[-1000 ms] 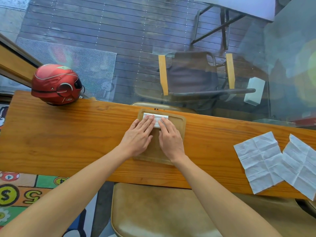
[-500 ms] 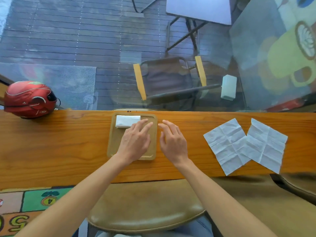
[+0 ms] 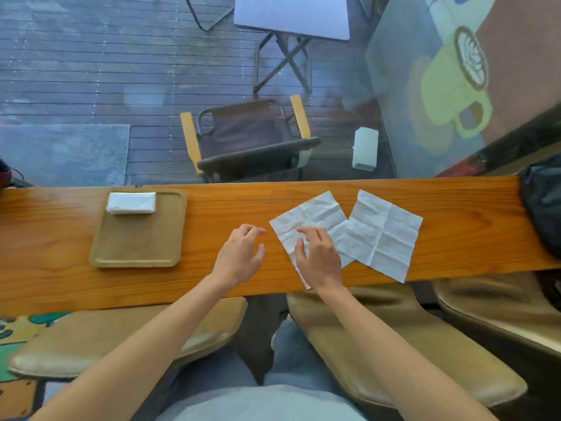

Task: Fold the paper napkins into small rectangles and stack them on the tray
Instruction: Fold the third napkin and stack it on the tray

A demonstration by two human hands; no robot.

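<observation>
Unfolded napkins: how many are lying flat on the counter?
2. One unfolded napkin lies under the right hand; the other napkin lies just to its right, corners overlapping. A folded stack on the tray may hold several more.

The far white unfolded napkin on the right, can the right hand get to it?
Probably yes. The right hand rests on the nearer white unfolded napkin, which overlaps the far white unfolded napkin, and nothing stands between them on the long wooden counter.

No words, brands or numbers can be read anywhere here. The floor mat (image 3: 18,329) at lower left carries coloured shapes, possibly part of a printed figure, too cut off to read.
</observation>
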